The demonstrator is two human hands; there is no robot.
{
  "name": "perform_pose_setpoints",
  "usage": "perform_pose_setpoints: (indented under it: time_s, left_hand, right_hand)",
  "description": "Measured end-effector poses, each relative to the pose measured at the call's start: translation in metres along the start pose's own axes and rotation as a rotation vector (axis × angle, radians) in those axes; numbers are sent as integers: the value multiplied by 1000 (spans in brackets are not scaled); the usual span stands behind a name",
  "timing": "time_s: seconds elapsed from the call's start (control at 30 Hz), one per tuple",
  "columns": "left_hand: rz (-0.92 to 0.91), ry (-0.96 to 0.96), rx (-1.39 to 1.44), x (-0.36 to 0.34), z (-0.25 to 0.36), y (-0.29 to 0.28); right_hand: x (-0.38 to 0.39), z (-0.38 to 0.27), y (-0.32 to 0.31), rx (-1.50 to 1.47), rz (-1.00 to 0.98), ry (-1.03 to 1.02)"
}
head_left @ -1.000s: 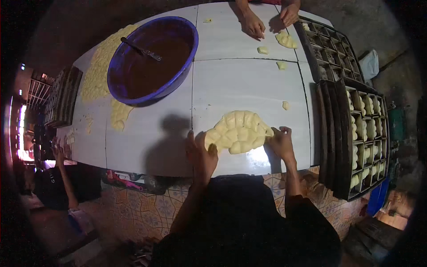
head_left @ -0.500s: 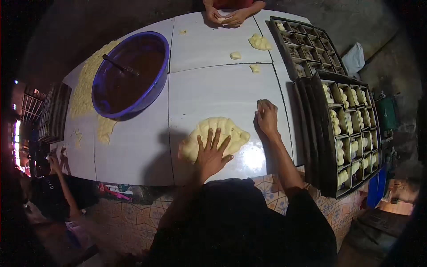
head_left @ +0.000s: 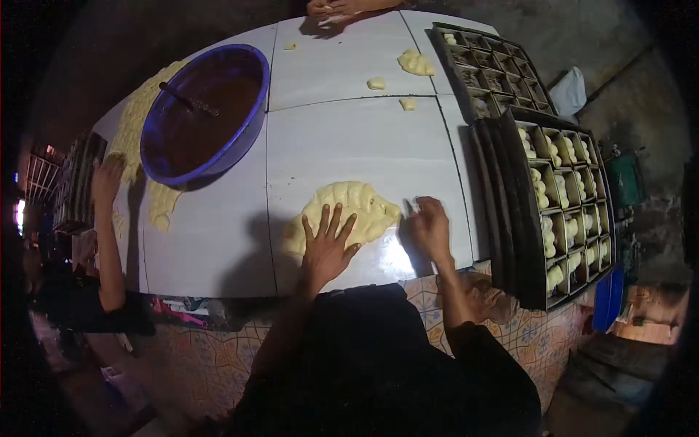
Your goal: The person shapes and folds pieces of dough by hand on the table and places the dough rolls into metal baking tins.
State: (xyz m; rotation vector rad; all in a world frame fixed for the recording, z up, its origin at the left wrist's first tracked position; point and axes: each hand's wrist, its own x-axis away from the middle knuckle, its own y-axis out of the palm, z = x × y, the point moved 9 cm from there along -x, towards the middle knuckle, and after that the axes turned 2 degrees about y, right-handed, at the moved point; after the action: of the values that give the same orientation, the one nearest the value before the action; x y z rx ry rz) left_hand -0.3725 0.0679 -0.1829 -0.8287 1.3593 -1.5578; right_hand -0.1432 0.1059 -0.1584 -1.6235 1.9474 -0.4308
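Observation:
On the white tiled table (head_left: 357, 146), a lumpy pale-yellow dough mound (head_left: 360, 197) lies in front of me. My left hand (head_left: 328, 251) rests spread out on its lower left part, fingers apart. My right hand (head_left: 429, 226) is just beyond the mound's right tip, fingers loosely bent and apart, slightly blurred, with nothing visible in them. Small dough pieces (head_left: 376, 84) and a larger lump (head_left: 415, 63) lie farther back. At the left is a wide blue basin (head_left: 247, 138) of brown mixture with a dark-handled utensil (head_left: 175, 92), beside a scored dough sheet (head_left: 138, 109).
Gridded dark trays (head_left: 488, 58) line the right, the nearer (head_left: 553, 211) filled with dough pieces. Stacked trays (head_left: 76, 182) stand far left. A co-worker's arm (head_left: 109, 240) reaches along the left side; another person's hands (head_left: 331, 9) are at the far edge.
My left hand has moved from the mound's edge onto its top and spread; my right has released the edge. The left co-worker's arm has reached up; the far person's hands have shifted back.

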Motion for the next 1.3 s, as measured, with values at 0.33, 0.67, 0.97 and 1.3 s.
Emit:
perform_pose_setpoints:
  time_s: [0.33,0.67,0.97,1.3]
  left_hand:
    - [-23,29,580,32,-34,-22]
    - [141,-45,259,83,-117,-36]
    - [1015,-762,1382,199,-301,-41]
    - [1296,-956,1308,353,-567,-55]
  right_hand:
    - [25,15,64,-204,-247,372]
    - [19,-13,109,-14,-207,354]
    - [48,-134,124,51,76,2]
    - [53,-359,491,-366,-439,-362]
